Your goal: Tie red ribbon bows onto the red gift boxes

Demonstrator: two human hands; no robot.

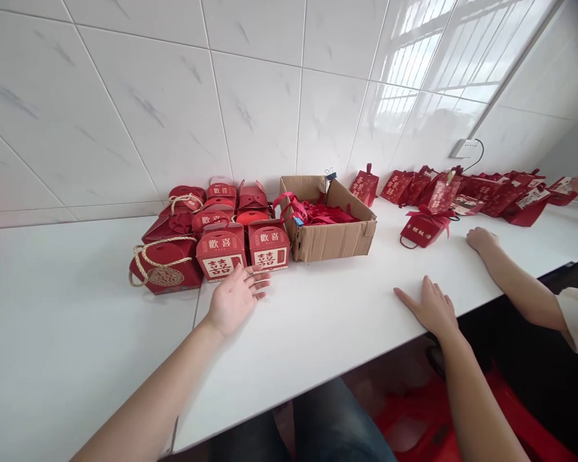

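Standing foremost: two red boxes point(270, 242) with pale panels, side by side on the counter point(289, 346), just left of the carton point(334, 242).
Left hand point(234, 298): grip wide, palm turned upward, fingers spread across the view of the boxes' lower edge; I cannot tell whether they touch.
Right hand point(431, 309): grip wide, back of the hand up, thumb stretched out, near the counter's front edge.
Roped box point(166, 274): red, with cream rope handles and a gold roundel, left of the two.
Back boxes point(220, 192): more red ones, grouped behind, near the wall point(255, 122).
Carton: open, red ribbons point(327, 215) inside.
Bow box point(424, 231): red, tilted, between the carton and a co-worker's hand point(482, 240).
Red packets point(481, 196): a row at right.
Wall: white tiles, power strip point(464, 149) at right.
Below: blue jeans point(337, 420).
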